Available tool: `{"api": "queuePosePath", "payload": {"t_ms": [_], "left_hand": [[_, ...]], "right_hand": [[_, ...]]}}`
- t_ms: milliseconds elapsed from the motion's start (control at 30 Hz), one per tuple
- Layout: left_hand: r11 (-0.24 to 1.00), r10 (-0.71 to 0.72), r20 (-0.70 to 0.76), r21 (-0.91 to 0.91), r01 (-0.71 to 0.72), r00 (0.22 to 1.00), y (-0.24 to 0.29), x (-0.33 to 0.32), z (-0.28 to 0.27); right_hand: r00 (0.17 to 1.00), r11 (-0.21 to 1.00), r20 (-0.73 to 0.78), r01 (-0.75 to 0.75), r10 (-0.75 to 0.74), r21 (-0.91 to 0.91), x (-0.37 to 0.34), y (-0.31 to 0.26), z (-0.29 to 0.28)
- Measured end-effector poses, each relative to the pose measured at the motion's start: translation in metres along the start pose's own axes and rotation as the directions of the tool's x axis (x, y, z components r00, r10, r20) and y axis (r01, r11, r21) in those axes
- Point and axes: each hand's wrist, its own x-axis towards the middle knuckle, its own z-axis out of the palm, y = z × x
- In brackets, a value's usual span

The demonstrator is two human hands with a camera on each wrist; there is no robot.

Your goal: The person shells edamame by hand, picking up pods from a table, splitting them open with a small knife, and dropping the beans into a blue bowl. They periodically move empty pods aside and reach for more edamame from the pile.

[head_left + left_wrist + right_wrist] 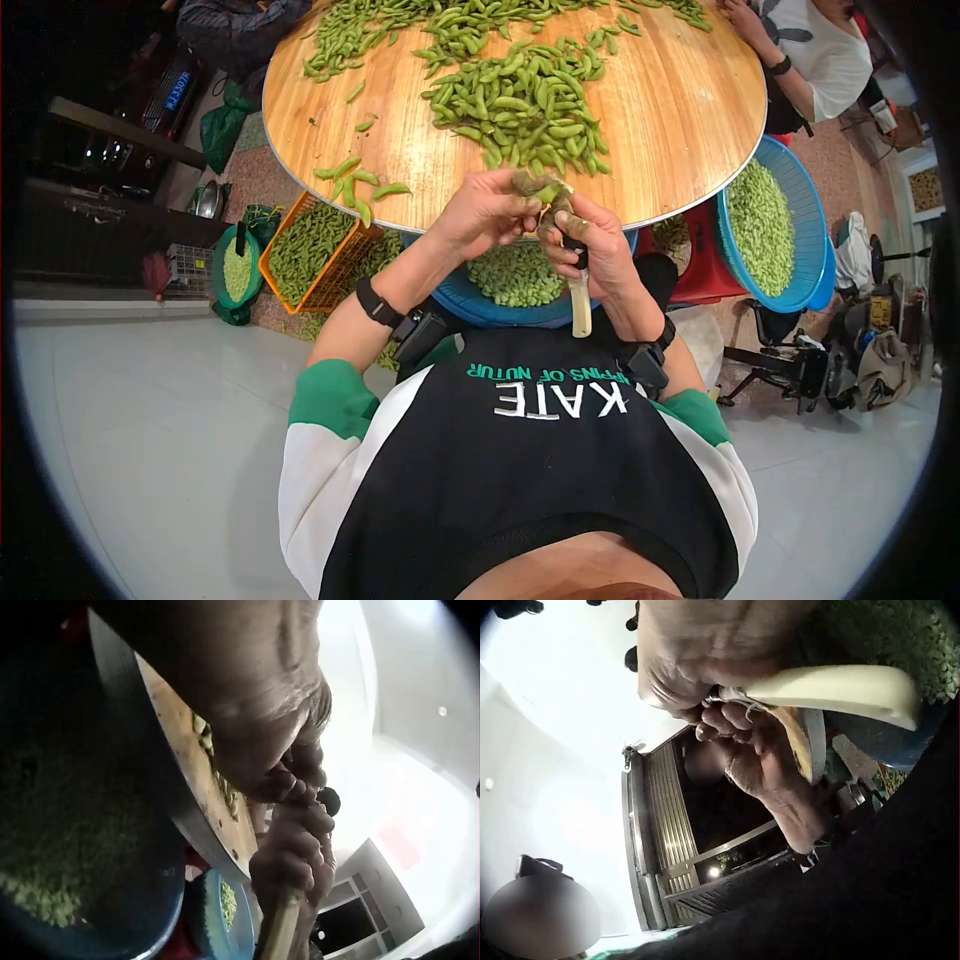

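Over the near edge of the round wooden table (670, 120), both hands meet at a green pod (548, 193). My left hand (485, 212) pinches the pod from the left. The fingers of my right hand (595, 245) curl round a tool with a cream handle (581, 308), which points down toward my body. In the left wrist view the handle (281, 930) sticks out below the right hand (292, 851). The right wrist view shows the handle (840, 688) beside the right palm, with the left hand (761, 769) touching those fingers. The tool's working end is hidden.
Heaped pods (520, 105) cover the table's middle and far side; several lie at its left edge. Shelled beans fill a blue basin (515, 278) under my hands and a blue basket (762, 225) at right. An orange crate (300, 293) stands left. Another person (820, 55) sits at upper right.
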Motion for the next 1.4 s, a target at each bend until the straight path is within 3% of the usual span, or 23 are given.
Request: {"api": "queuePosePath", "payload": {"t_ms": [133, 167, 200, 233, 267, 300, 333, 433, 467, 533, 633, 667, 733, 767, 833, 967, 1033, 1067, 1100, 1133, 1267, 1333, 1400], "left_hand": [[0.97, -0.036, 0.135, -0.233, 0.067, 0.99, -0.004, 0.003, 0.004], [0.993, 0.086, 0.006, 0.081, -0.086, 0.996, -0.007, 0.002, 0.012], [0.896, 0.239, -0.078, 0.401, -0.189, 0.968, -0.005, 0.001, 0.02], [0.897, 0.237, -0.079, 0.4, -0.187, 0.968, -0.003, 0.0, 0.02], [0.432, 0.504, 0.124, 0.821, -0.374, 0.855, 0.0, -0.002, 0.018], [-0.218, 0.571, 0.434, 0.898, -0.381, 0.697, 0.002, -0.003, 0.018], [-0.248, 0.597, 0.467, 0.88, -0.404, 0.652, 0.003, -0.004, 0.022], [-0.304, 0.533, 0.514, 0.858, -0.414, 0.672, 0.007, -0.01, 0.02], [-0.305, 0.534, 0.512, 0.859, -0.412, 0.673, 0.01, -0.011, 0.019], [-0.06, 0.521, 0.455, 0.863, -0.501, 0.722, 0.017, -0.011, 0.019], [0.062, 0.52, 0.389, 0.871, -0.488, 0.76, 0.024, -0.014, 0.024], [0.061, 0.522, 0.389, 0.871, -0.488, 0.759, 0.025, -0.014, 0.028], [-0.152, 0.633, 0.476, 0.85, -0.504, 0.611, 0.022, -0.014, 0.036], [-0.156, 0.634, 0.476, 0.851, -0.502, 0.61, 0.022, -0.012, 0.037], [-0.22, 0.695, 0.494, 0.837, -0.501, 0.522, 0.022, -0.011, 0.038], [-0.156, 0.748, 0.45, 0.834, -0.53, 0.488, 0.019, -0.004, 0.031], [0.027, 0.78, 0.311, 0.85, -0.525, 0.543, 0.014, 0.001, 0.032], [0.026, 0.782, 0.309, 0.851, -0.524, 0.541, 0.012, -0.002, 0.031], [0.566, 0.64, 0.007, 0.671, -0.478, 0.768, 0.01, -0.005, 0.031], [0.924, 0.315, -0.167, 0.28, -0.262, 0.934, 0.008, -0.005, 0.03], [0.982, 0.174, -0.124, 0.096, -0.163, 0.977, -0.002, -0.005, 0.023], [0.926, 0.181, -0.088, 0.351, -0.14, 0.979, -0.002, -0.005, 0.021], [0.926, 0.194, -0.069, 0.343, -0.16, 0.979, -0.002, -0.008, 0.026]], "right_hand": [[0.997, 0.996, 0.064, -0.039, 0.034, 0.075, -0.001, -0.005, -0.004], [0.997, 0.987, 0.046, -0.068, 0.061, 0.147, 0.001, -0.004, -0.009], [0.996, 0.971, 0.03, -0.094, 0.09, 0.22, 0.002, -0.004, -0.011], [0.995, 0.97, 0.028, -0.095, 0.091, 0.222, 0.001, -0.003, -0.012], [0.993, 0.962, 0.036, -0.115, 0.109, 0.249, 0.0, -0.002, -0.011], [0.991, 0.952, 0.046, -0.135, 0.128, 0.274, 0.0, -0.002, -0.011], [0.99, 0.952, 0.044, -0.138, 0.131, 0.274, -0.001, -0.001, -0.011], [0.983, 0.931, 0.089, -0.179, 0.158, 0.319, -0.003, 0.001, -0.013], [0.98, 0.917, 0.108, -0.197, 0.17, 0.347, -0.003, 0.002, -0.014], [0.975, 0.902, 0.13, -0.218, 0.182, 0.374, -0.003, 0.004, -0.012], [0.974, 0.889, 0.18, -0.202, 0.139, 0.41, -0.004, 0.003, -0.005], [0.973, 0.878, 0.192, -0.198, 0.125, 0.435, -0.005, 0.002, -0.001], [0.972, 0.867, 0.207, -0.198, 0.112, 0.458, -0.008, -0.002, 0.006], [0.968, 0.858, 0.222, -0.209, 0.115, 0.47, -0.009, -0.004, 0.01], [0.964, 0.848, 0.24, -0.222, 0.116, 0.481, -0.007, -0.004, 0.014], [0.97, 0.884, 0.237, -0.149, 0.045, 0.442, -0.007, -0.003, 0.021], [0.977, 0.896, 0.212, -0.119, 0.029, 0.428, -0.005, -0.004, 0.024], [0.992, 0.981, 0.127, 0.0, -0.025, 0.196, -0.005, -0.005, 0.023], [0.993, 0.993, 0.058, 0.106, -0.103, -0.059, -0.005, -0.007, 0.023], [0.993, 0.992, 0.073, 0.101, -0.096, -0.074, -0.007, -0.01, 0.023], [0.998, 1.0, 0.055, 0.019, -0.02, 0.025, -0.008, -0.009, 0.016], [0.998, 0.981, -0.048, 0.031, -0.041, -0.193, -0.011, -0.01, 0.021], [0.997, 0.956, -0.024, 0.058, -0.068, -0.287, -0.013, -0.007, 0.013]]}}
